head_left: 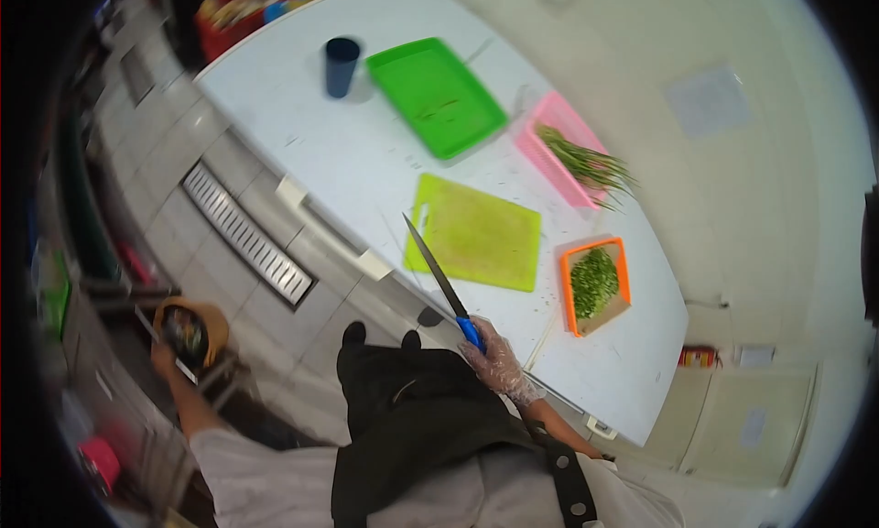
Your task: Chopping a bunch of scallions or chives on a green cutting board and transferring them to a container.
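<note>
My right hand (494, 360), in a clear plastic glove, grips the blue handle of a kitchen knife (439, 274). The blade points away from me, its tip over the near left edge of a yellow-green cutting board (481, 232) on the white table (329, 140). Far out to the left, my bare left hand (163, 357) is closed around a thin pale bar (187, 371), blurred, beside an orange-brown bin (213, 325) with scraps inside. Right of the board, an orange basket (566, 287) holds chopped greens (595, 281). Whole green stalks (584, 160) lie in a pink basket (542, 160).
A green tray (439, 92) with a few scraps and a dark blue cup (340, 68) stand at the table's far end. A red crate (220, 37) with items sits beyond. A metal floor drain (247, 232) runs along the tiles. A fire extinguisher (699, 357) is by the wall.
</note>
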`<state>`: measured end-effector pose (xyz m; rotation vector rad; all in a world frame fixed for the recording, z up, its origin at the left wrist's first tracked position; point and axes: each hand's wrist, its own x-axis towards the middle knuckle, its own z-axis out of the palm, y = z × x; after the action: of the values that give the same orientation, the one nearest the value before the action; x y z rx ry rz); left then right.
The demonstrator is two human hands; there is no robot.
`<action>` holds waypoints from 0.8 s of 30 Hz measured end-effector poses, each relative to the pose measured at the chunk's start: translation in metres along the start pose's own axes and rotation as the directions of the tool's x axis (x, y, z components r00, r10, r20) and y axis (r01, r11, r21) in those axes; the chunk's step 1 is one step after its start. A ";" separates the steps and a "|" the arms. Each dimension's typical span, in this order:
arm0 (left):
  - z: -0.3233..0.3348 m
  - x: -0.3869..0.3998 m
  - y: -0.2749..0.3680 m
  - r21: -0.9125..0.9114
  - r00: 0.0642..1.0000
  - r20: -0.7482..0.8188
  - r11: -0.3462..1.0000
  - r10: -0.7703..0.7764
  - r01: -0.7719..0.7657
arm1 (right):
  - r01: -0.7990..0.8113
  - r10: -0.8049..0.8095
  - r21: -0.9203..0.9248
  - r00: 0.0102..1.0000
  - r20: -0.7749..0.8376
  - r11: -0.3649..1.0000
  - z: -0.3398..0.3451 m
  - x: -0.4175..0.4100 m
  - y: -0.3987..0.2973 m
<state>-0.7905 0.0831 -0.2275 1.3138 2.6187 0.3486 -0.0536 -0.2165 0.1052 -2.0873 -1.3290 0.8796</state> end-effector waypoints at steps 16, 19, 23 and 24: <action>0.000 -0.479 0.591 -0.406 0.483 0.118 0.486 0.868 -0.774 | -0.063 0.000 -0.140 0.911 -0.412 0.988 -0.030 0.055 0.148; 0.002 -0.495 0.610 -0.304 0.369 0.145 0.397 0.918 -0.866 | -0.147 0.137 0.002 0.913 -0.384 0.989 -0.035 0.037 0.149; 0.004 -0.491 0.620 -0.361 0.262 0.093 0.278 0.961 -0.890 | -0.128 0.168 0.121 0.885 -0.435 0.984 -0.048 0.018 0.145; 0.000 -0.504 0.633 -0.346 0.256 0.097 0.274 0.962 -0.897 | -0.150 0.189 0.123 0.877 -0.442 0.981 -0.060 0.016 0.141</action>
<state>-0.0119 0.0439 -0.0096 2.4761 1.1398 0.5141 0.0794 -0.2616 0.0408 -2.1889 -0.8572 0.4579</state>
